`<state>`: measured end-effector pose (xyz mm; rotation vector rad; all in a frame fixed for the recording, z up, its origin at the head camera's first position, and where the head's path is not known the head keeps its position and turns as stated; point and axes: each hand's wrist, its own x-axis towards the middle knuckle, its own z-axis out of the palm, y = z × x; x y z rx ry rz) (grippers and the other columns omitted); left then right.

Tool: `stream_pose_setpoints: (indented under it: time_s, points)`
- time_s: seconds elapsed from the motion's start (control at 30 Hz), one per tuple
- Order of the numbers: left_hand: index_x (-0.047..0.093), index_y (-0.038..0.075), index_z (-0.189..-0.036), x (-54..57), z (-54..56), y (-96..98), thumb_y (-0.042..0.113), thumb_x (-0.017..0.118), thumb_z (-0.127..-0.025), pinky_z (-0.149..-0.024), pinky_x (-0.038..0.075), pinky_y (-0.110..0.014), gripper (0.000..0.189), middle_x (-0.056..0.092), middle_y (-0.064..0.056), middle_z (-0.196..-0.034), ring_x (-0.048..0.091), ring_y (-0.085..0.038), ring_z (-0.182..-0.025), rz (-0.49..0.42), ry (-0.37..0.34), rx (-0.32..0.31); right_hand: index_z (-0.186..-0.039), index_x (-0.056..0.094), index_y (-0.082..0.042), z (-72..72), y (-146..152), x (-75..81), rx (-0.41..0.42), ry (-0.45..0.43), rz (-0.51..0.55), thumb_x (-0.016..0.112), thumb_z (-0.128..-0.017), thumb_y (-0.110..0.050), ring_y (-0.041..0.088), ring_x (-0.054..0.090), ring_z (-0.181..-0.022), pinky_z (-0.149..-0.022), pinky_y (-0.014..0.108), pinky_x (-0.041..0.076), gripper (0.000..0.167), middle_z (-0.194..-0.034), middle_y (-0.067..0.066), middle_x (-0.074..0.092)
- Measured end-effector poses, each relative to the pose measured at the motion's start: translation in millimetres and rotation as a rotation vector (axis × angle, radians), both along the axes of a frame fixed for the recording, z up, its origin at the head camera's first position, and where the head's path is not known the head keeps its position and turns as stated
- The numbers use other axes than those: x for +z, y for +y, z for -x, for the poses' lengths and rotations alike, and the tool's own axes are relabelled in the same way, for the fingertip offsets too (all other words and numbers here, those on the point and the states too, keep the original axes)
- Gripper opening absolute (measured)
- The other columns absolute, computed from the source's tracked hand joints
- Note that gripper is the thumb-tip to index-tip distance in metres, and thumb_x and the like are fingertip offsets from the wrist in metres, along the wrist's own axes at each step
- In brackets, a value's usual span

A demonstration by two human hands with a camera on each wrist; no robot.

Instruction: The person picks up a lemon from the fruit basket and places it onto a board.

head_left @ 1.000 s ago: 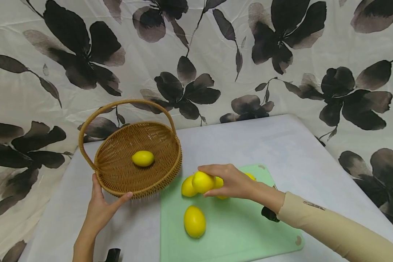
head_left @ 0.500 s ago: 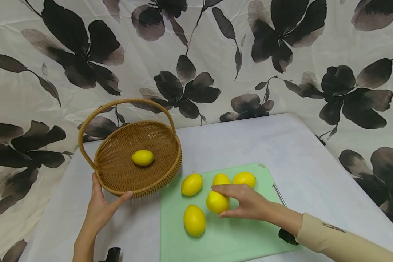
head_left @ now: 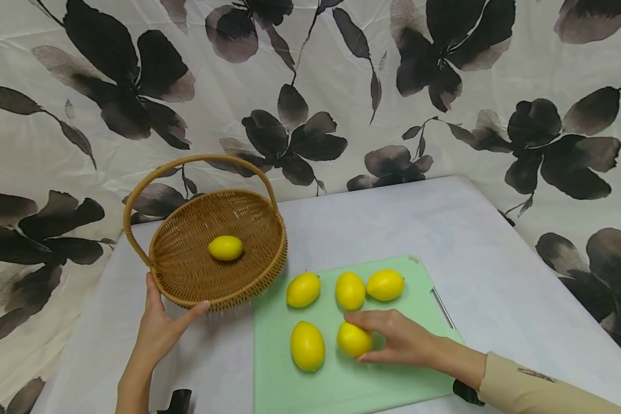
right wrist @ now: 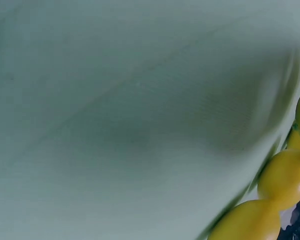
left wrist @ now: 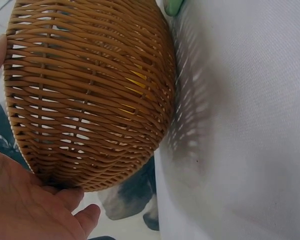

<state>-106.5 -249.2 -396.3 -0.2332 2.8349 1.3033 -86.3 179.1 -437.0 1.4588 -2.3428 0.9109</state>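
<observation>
My left hand (head_left: 160, 339) grips the near side of a wicker basket (head_left: 259, 293) with a tall arched handle. In the left wrist view its fingers curl against the woven wall (left wrist: 90, 100). One lemon (head_left: 226, 248) lies inside the basket. My right hand (head_left: 401, 339) pinches another lemon (head_left: 354, 339) between thumb and fingers, low over the green cutting board (head_left: 341, 391); whether it touches the board I cannot tell. Several more lemons lie on the board, one (head_left: 307, 346) just left of the held one. The right wrist view shows the board and lemons (right wrist: 282, 177), not the hand.
The board lies on a white-covered table (head_left: 372, 224), its metal handle (head_left: 441, 307) on the right side. A floral cloth (head_left: 310, 86) hangs behind the table. A dark object (head_left: 178, 401) shows by the left wrist at the bottom edge.
My right hand has carried its lemon toward me and to the right, away from the back row of lemons, which now shows fully. The left hand and basket have stayed put.
</observation>
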Motion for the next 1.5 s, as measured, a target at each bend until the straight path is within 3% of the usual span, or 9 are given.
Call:
stream_pose_setpoints:
  time_s: [0.27, 0.53, 0.93, 1.5]
  points:
    - [-0.031, 0.025, -0.147, 0.7, 0.0, 0.9, 0.038, 0.075, -0.081, -0.111, 0.008, -0.071, 0.125, -0.022, -0.01, -0.159, -0.01, -0.043, -0.147, -0.007, 0.029, -0.007, -0.125, 0.058, 0.004, -0.7, -0.2, -2.7, -0.017, 0.13, -0.104, 0.081, -0.076, -0.029, 0.022, 0.066, -0.107, -0.091, 0.025, 0.053, 0.064, -0.121, 0.015, 0.066]
    - [-0.031, 0.026, -0.146, 0.2, -0.2, 0.3, 0.038, 0.075, -0.082, -0.111, 0.008, -0.071, 0.125, -0.022, -0.009, -0.159, -0.01, -0.043, -0.147, -0.008, 0.032, -0.008, -0.127, 0.057, 0.003, -0.8, -4.5, -1.3, -0.063, 0.154, -0.205, 0.079, -0.078, -0.034, 0.02, 0.064, -0.111, -0.089, 0.027, 0.055, 0.065, -0.126, 0.012, 0.064]
    - [-0.032, 0.023, -0.146, 0.6, -0.4, 0.6, 0.04, 0.075, -0.081, -0.111, 0.008, -0.071, 0.126, -0.024, -0.01, -0.158, -0.01, -0.044, -0.146, 0.003, 0.019, 0.001, -0.124, 0.059, 0.003, -3.6, -12.7, -9.6, -0.059, 0.187, -0.197, 0.079, -0.076, -0.04, 0.021, 0.065, -0.11, -0.088, 0.026, 0.055, 0.068, -0.124, 0.012, 0.064]
    - [-0.031, 0.024, -0.147, -0.4, -0.4, 0.0, 0.037, 0.075, -0.081, -0.112, 0.007, -0.07, 0.126, -0.023, -0.011, -0.159, -0.011, -0.043, -0.146, -0.012, 0.056, -0.014, -0.128, 0.057, 0.004, -5.8, -14.0, -10.2, -0.083, 0.16, -0.155, 0.076, -0.076, -0.05, 0.022, 0.065, -0.111, -0.089, 0.028, 0.055, 0.077, -0.126, 0.014, 0.063]
